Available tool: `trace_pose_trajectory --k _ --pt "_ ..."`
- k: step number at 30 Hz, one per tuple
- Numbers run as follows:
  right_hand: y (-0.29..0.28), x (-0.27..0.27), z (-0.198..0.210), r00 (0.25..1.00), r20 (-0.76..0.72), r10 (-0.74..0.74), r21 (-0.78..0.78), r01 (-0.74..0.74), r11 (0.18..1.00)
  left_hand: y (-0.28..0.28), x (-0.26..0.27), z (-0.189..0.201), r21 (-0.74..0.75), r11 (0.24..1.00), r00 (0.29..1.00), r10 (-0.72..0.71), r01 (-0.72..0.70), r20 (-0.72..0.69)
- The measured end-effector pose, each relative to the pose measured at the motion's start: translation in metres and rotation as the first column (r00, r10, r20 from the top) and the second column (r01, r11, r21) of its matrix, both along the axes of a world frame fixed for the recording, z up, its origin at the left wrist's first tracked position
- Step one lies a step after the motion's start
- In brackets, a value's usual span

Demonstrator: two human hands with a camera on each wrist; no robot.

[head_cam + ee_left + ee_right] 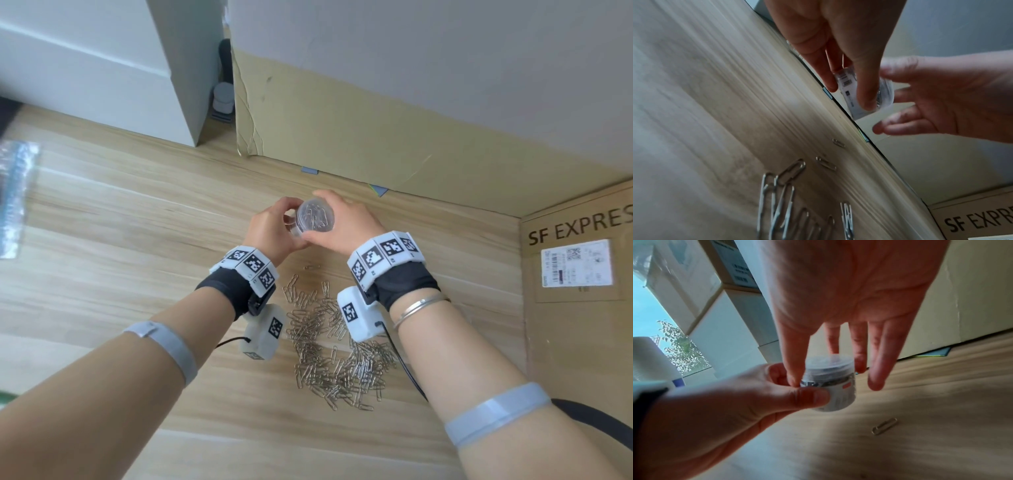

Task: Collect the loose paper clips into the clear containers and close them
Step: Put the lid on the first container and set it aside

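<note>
A small clear round container [313, 219] with a white label, holding paper clips, is raised above the wooden table between both hands. My left hand [274, 229] grips its body, thumb across the label [818, 396]. My right hand [339, 222] pinches the clear lid [829, 361] on top with thumb and fingertips; the little finger stands free. In the left wrist view the container [865, 94] shows between my fingers. A large pile of loose silver paper clips [337, 346] lies on the table below my wrists.
A cardboard panel [376, 130] stands behind the hands, and an SF Express box [579, 274] at the right. A white cabinet [102, 68] is at back left, a plastic bag [15, 195] at the left edge. A single clip [885, 428] lies apart.
</note>
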State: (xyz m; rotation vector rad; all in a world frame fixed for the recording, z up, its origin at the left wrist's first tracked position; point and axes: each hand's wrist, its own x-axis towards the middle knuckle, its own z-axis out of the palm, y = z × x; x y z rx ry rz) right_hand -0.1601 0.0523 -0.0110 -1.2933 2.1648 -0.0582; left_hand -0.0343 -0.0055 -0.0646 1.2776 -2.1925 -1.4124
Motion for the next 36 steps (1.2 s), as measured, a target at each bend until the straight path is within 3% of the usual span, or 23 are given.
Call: trace_pose_trajectory --k 6,16,19,22,27,31,34,36 --pt "-0.009 0.001 -0.002 0.982 -0.171 0.077 0.044 -0.070 0.997 0.002 0.002 -0.001 0.062 0.998 1.000 -0.025 0.025 -0.007" --pt "-0.019 0.006 0.002 0.935 -0.355 -0.023 0.174 0.091 0.981 0.006 -0.007 -0.001 0.012 1.000 1.000 -0.007 0.007 0.010" --pt "-0.013 -0.002 -0.006 0.973 -0.228 -0.047 0.125 0.077 0.989 -0.001 -0.003 -0.004 0.022 1.000 1.000 -0.001 0.001 0.012" --pt "-0.010 -0.002 -0.010 0.997 -0.064 0.051 0.065 -0.047 0.997 -0.005 -0.001 -0.005 0.011 1.000 1.000 0.003 -0.003 0.002" --pt "-0.015 -0.004 -0.011 0.985 -0.149 0.087 0.071 -0.077 0.995 -0.005 -0.002 -0.007 -0.001 1.000 1.000 -0.001 0.001 0.015" --pt "-0.015 -0.005 -0.012 0.989 -0.133 0.057 0.083 -0.046 0.996 -0.005 -0.004 -0.007 -0.001 1.000 1.000 0.019 -0.019 0.006" --pt "-0.013 -0.007 -0.018 0.997 -0.082 -0.014 0.020 0.016 1.000 -0.009 -0.008 -0.008 -0.012 0.999 1.000 0.031 -0.031 0.002" --pt "-0.012 -0.008 -0.019 0.996 0.028 -0.089 -0.015 0.090 0.996 -0.014 -0.011 -0.011 -0.007 0.998 0.998 0.057 -0.057 -0.005"
